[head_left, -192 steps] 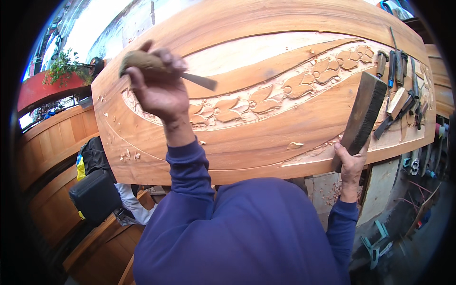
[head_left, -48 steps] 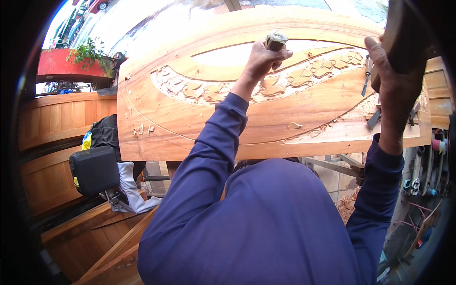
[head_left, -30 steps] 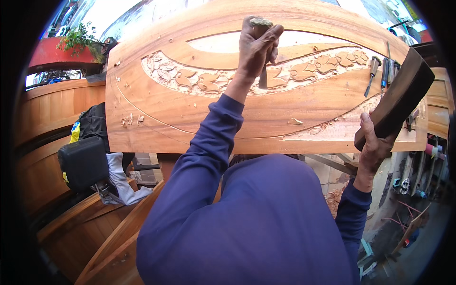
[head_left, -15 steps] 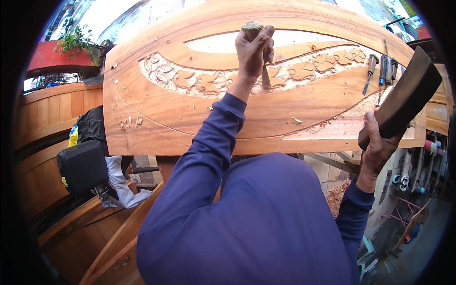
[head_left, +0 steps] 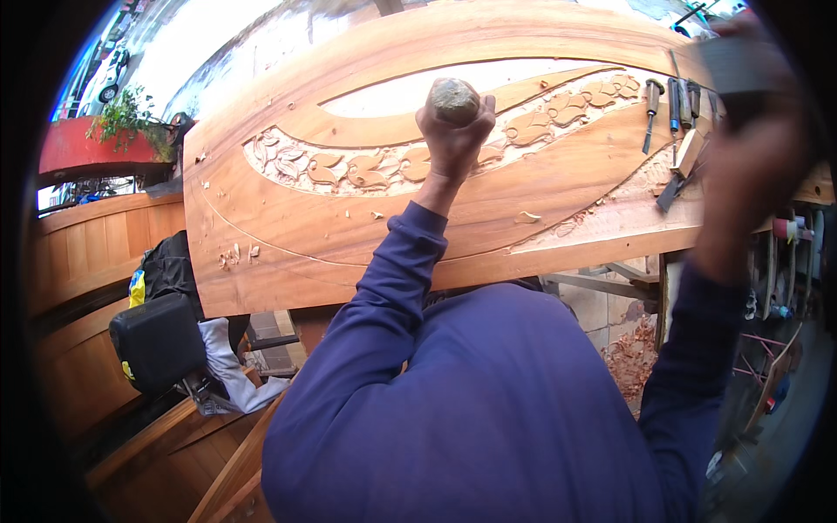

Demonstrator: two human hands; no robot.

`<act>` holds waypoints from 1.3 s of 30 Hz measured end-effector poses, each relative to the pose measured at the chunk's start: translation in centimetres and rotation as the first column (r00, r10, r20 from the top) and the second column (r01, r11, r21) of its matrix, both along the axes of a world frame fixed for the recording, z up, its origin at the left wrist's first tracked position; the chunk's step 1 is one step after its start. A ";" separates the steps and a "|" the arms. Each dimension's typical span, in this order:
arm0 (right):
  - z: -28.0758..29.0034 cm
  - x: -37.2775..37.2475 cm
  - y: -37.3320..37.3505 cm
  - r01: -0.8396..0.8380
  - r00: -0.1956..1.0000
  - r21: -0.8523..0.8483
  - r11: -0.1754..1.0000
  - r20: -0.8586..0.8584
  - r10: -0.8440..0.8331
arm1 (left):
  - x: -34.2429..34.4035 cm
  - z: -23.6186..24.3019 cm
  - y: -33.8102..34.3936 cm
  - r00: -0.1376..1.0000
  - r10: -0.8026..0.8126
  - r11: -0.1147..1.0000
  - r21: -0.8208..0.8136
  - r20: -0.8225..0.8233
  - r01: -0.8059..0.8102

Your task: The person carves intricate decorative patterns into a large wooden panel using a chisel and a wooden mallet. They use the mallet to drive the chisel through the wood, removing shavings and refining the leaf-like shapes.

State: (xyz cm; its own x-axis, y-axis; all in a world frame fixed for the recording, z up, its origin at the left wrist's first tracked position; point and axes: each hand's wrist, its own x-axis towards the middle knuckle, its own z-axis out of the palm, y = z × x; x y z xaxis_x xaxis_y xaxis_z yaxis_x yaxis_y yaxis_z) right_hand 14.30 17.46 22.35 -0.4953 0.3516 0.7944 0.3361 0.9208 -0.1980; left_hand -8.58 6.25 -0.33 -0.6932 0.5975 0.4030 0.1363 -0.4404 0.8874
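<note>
My left hand (head_left: pixel 452 148) is closed around a carving chisel (head_left: pixel 456 99), whose battered round butt faces up; its blade is hidden behind the hand. The chisel stands over the carved band of flowers (head_left: pixel 366 169) on a large wooden panel (head_left: pixel 349 231). At the far right my right hand (head_left: pixel 754 170), smeared by motion, is raised with a dark block-shaped wooden mallet (head_left: pixel 739 74). The mallet is apart from the chisel. Pale, cut-down ground surrounds the raised flower shapes.
Several chisels (head_left: pixel 652 103) lie at the panel's right end. Wood shavings (head_left: pixel 231 256) are scattered on the panel and the floor. A black case (head_left: pixel 157 340) sits to the left, beside other panelled wood (head_left: pixel 87 235). A plant (head_left: pixel 126 120) grows in a red planter.
My right hand has swung the mallet up and to the right. The chisel in my left hand has tipped so its butt faces me more. The view has shifted slightly.
</note>
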 end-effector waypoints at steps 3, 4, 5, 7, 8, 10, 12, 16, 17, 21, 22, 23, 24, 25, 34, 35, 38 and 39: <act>-8.1 -3.0 -5.0 -0.208 0.928 -0.329 0.921 0.232 0.292 | 0.5 -0.5 0.6 0.997 0.032 0.996 0.081 -0.069 -0.026; -7.7 -2.4 -5.4 -0.084 0.773 -0.172 0.982 0.610 0.173 | 0.2 -0.4 0.7 0.997 -0.007 0.996 0.093 -0.072 0.014; -7.1 -2.4 -5.9 -0.106 0.813 -0.233 0.967 0.539 0.220 | -0.1 -0.3 0.4 0.997 -0.035 0.995 0.095 -0.073 0.042; -7.1 -2.8 -5.7 -0.127 0.895 -0.254 0.959 0.387 0.221 | -0.7 0.0 -0.3 0.971 -0.232 0.972 0.043 0.064 0.230; -7.3 -2.8 -5.7 -0.136 0.926 -0.267 0.954 0.309 0.218 | -0.8 0.2 -0.7 0.901 -0.378 0.923 0.009 0.211 0.385; -7.5 -2.1 -5.5 -0.051 0.863 -0.307 0.950 0.466 0.197 | -1.0 0.8 -0.6 0.790 -0.521 0.848 0.087 0.323 0.523; -7.7 -1.5 -5.7 -0.023 0.842 -0.344 0.939 0.500 0.204 | -0.4 1.3 -0.7 0.828 -0.460 0.881 0.050 0.320 0.470; -8.1 0.9 -7.0 -0.102 0.948 -0.346 0.933 0.251 0.197 | -2.3 -0.6 -2.4 0.847 -0.339 0.940 0.187 0.410 0.285; -8.0 1.6 -7.3 -0.111 0.966 -0.338 0.934 0.186 0.182 | -2.9 -0.5 -2.5 0.844 -0.316 0.947 0.196 0.434 0.254; -7.0 2.6 -7.2 -0.001 0.987 -0.481 0.877 0.142 0.079 | -1.2 0.7 -1.2 0.889 -0.278 0.958 0.039 0.364 0.283; -6.7 2.9 -7.2 0.012 0.990 -0.524 0.852 0.128 0.065 | -0.6 0.9 -0.7 0.877 -0.293 0.953 0.044 0.381 0.299; -6.5 3.3 -7.1 0.023 0.992 -0.565 0.825 0.114 0.050 | -0.3 1.2 -0.4 0.886 -0.267 0.961 0.037 0.380 0.274; -6.1 3.4 -7.2 0.039 0.994 -0.591 0.806 0.102 0.027 | 0.0 1.4 -0.1 0.894 -0.240 0.968 0.030 0.378 0.247; -5.8 3.4 -7.2 0.046 0.996 -0.620 0.784 0.086 0.009 | 0.0 1.3 -0.1 0.897 -0.222 0.974 0.040 0.384 0.224; -2.4 -0.2 -2.8 -0.270 0.898 -0.495 0.826 -0.440 0.030 | 0.7 0.2 0.6 0.983 -0.166 0.985 -0.034 0.079 0.170; -3.3 -0.6 -2.1 -0.262 0.919 -0.443 0.858 -0.385 0.082 | 0.9 0.3 1.1 0.981 -0.176 0.981 -0.065 0.080 0.181; -6.6 -2.8 -2.9 -0.152 0.953 -0.355 0.922 0.196 0.233 | 0.7 0.6 1.0 0.977 -0.191 0.968 -0.150 0.096 0.204; -6.3 -2.5 -3.2 -0.037 0.898 -0.360 0.932 0.397 0.189 | 0.9 0.8 0.9 0.970 -0.212 0.960 -0.161 0.117 0.230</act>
State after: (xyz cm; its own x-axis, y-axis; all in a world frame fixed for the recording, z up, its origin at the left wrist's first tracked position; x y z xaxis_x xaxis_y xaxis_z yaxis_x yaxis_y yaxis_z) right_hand 11.85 14.22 16.01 -0.8063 0.4788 0.3474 0.3542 0.8611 -0.3648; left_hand -7.72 7.17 0.48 -0.5669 0.7946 0.2173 -0.0385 -0.2890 0.9565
